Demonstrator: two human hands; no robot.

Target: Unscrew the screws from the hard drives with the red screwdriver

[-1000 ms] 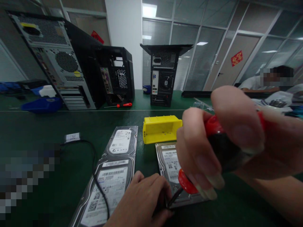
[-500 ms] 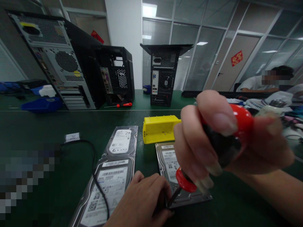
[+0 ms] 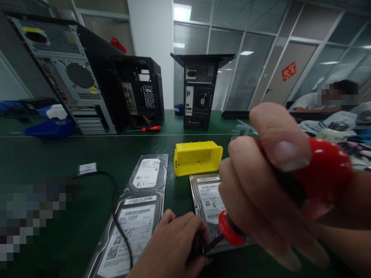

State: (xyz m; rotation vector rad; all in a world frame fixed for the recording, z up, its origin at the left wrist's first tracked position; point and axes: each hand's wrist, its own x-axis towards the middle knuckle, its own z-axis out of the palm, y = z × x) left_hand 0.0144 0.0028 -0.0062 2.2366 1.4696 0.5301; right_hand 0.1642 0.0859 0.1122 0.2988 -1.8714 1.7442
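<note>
My right hand (image 3: 269, 193) is wrapped round a red-and-black screwdriver (image 3: 324, 177), close to the camera. The shaft slants down to the near left corner of a hard drive (image 3: 207, 193) lying flat on the green table (image 3: 58, 154). My left hand (image 3: 171, 247) is closed at that same corner, with fingers pinched round the screwdriver's tip. Two more hard drives lie end to end to the left: the far drive (image 3: 149, 172) and the near drive (image 3: 133, 227).
A yellow plastic bin (image 3: 197, 156) stands behind the drive. A black cable (image 3: 114, 200) runs across the near drive. Three computer cases (image 3: 87, 77) stand at the back, with a small red screwdriver (image 3: 150, 128) beside them. Another person sits at the far right (image 3: 315, 101).
My right hand has turned round the screwdriver handle, so the red cap now shows more to the right. The tip and my left hand have stayed at the drive's corner.
</note>
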